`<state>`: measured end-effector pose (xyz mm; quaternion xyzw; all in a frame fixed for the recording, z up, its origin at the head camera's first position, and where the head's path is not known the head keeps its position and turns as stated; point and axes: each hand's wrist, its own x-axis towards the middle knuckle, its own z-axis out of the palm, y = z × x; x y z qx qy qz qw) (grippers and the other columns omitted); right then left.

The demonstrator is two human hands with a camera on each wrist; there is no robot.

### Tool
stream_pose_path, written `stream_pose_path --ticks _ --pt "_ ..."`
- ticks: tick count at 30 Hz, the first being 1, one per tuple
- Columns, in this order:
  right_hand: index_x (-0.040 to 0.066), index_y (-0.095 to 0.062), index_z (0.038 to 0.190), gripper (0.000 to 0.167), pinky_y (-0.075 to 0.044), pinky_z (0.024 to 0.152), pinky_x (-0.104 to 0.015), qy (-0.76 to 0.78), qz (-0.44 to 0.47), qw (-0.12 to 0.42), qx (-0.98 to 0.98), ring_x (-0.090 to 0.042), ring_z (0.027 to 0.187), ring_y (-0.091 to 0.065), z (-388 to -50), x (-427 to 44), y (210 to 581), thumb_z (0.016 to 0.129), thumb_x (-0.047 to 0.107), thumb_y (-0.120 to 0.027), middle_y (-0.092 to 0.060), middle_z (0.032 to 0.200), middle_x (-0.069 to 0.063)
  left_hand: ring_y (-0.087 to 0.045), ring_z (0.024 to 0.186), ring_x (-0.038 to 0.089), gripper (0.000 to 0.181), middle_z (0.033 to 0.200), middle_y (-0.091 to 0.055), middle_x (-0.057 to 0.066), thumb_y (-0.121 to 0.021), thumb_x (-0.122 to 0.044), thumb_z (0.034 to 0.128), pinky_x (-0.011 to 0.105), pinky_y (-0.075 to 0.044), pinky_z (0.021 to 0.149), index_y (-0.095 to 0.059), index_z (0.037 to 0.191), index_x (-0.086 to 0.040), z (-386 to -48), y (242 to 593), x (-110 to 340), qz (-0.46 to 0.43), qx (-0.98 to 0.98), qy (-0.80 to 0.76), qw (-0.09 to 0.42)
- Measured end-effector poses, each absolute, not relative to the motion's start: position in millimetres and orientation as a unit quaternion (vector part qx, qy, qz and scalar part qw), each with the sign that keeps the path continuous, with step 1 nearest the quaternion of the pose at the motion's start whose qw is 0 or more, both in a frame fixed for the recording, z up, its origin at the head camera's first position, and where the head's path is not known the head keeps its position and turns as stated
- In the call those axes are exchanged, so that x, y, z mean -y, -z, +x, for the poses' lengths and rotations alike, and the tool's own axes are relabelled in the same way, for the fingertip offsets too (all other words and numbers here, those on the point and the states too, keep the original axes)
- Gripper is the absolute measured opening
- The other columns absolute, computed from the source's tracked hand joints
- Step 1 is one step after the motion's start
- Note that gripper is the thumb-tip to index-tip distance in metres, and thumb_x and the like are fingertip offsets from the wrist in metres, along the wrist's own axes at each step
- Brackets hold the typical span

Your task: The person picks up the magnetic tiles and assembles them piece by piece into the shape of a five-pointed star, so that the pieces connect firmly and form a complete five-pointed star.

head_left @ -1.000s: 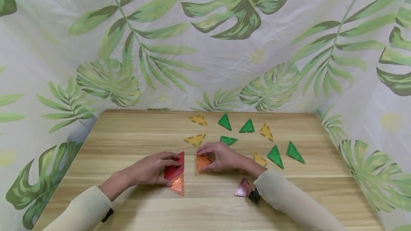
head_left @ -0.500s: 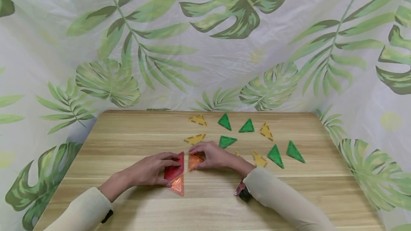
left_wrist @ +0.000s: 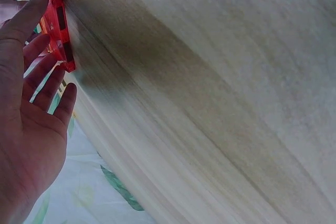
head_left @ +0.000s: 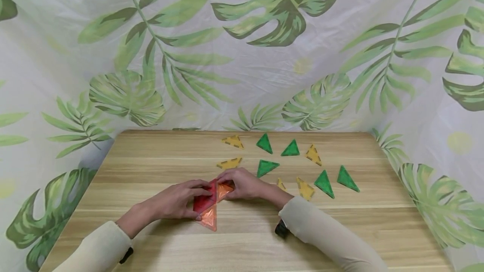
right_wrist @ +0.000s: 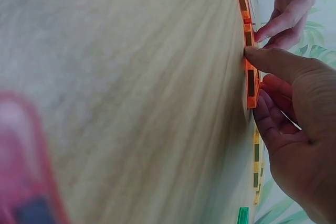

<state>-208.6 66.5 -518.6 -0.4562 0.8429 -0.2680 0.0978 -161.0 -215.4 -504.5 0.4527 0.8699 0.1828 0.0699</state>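
Magnetic tiles lie flat on the wooden table. My left hand (head_left: 177, 200) rests on red triangle tiles (head_left: 201, 204), its fingers extended over them and its thumb on the orange triangle tile (head_left: 209, 217) joined below. In the left wrist view those fingers (left_wrist: 44, 72) look relaxed along the tile edges. With thumb and fingers, my right hand (head_left: 243, 184) pinches another orange triangle tile (head_left: 224, 190), whose left edge meets the red tiles' right edge. Part of this tile is hidden by the right fingers.
Green triangle tiles (head_left: 324, 184) and yellow triangle tiles (head_left: 304, 188) are scattered over the table's (head_left: 249, 242) back and right. A blurred pink tile (right_wrist: 23, 166) shows close to the right wrist camera. A leaf-print cloth (head_left: 261, 66) hangs behind the table.
My right hand has moved left, bringing the pinched orange tile across the gap against the red tiles. The right forearm now hides the pink tile in the head view. My left hand stays put.
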Motion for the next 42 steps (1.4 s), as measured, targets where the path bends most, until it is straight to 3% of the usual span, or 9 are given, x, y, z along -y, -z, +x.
stream_pose_path --ticks 18,28,42 --pt "0.004 -0.073 0.133 0.048 -0.048 0.114 -0.037 0.287 -0.442 0.090 -0.845 -0.024 0.133 -0.062 -198 -95 505 0.089 0.019 -0.087 -0.068 0.139 -0.008 -0.059 0.134 0.026 0.063 0.150 -0.057 0.008 -0.091 -0.038 0.0849 0.046 -0.056 0.103 -0.070 0.138 -0.011 -159 502 214 0.443 -0.875 -0.177 0.079" --pt "0.005 -0.072 0.132 0.047 -0.055 0.101 -0.030 0.276 -0.438 0.101 -0.850 -0.018 0.120 -0.066 -182 -135 496 0.091 0.023 -0.086 -0.070 0.135 -0.006 -0.059 0.134 0.026 0.064 0.150 -0.057 0.009 -0.090 -0.039 0.0851 0.046 -0.056 0.104 -0.070 0.139 -0.011 -159 502 213 0.440 -0.877 -0.174 0.082" --pt "0.008 -0.074 0.129 0.046 -0.055 0.105 -0.044 0.283 -0.430 0.088 -0.853 -0.022 0.125 -0.065 -151 -196 491 0.089 0.025 -0.088 -0.071 0.133 -0.003 -0.060 0.133 0.026 0.065 0.150 -0.057 0.009 -0.092 -0.038 0.0836 0.044 -0.058 0.101 -0.070 0.138 -0.010 -158 502 214 0.444 -0.876 -0.176 0.075"
